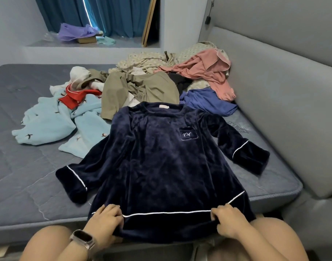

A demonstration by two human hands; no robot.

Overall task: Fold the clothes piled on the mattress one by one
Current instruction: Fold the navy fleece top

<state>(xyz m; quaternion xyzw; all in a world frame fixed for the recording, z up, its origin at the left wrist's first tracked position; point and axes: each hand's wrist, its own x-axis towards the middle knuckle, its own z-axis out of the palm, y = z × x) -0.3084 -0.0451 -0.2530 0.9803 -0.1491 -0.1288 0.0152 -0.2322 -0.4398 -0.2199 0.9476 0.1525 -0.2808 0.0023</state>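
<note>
I have one wide-angle view, worn on the head, looking forward and down across the mattress (29, 185). It sits close over the hands at the bottom edge; the curtains (112, 16) curve away at upper left.

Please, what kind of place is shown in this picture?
Most likely a bedroom in a home. A bare quilted mattress lies against a padded grey headboard, loose clothes are piled on it, and teal curtains hang at the back.
</note>
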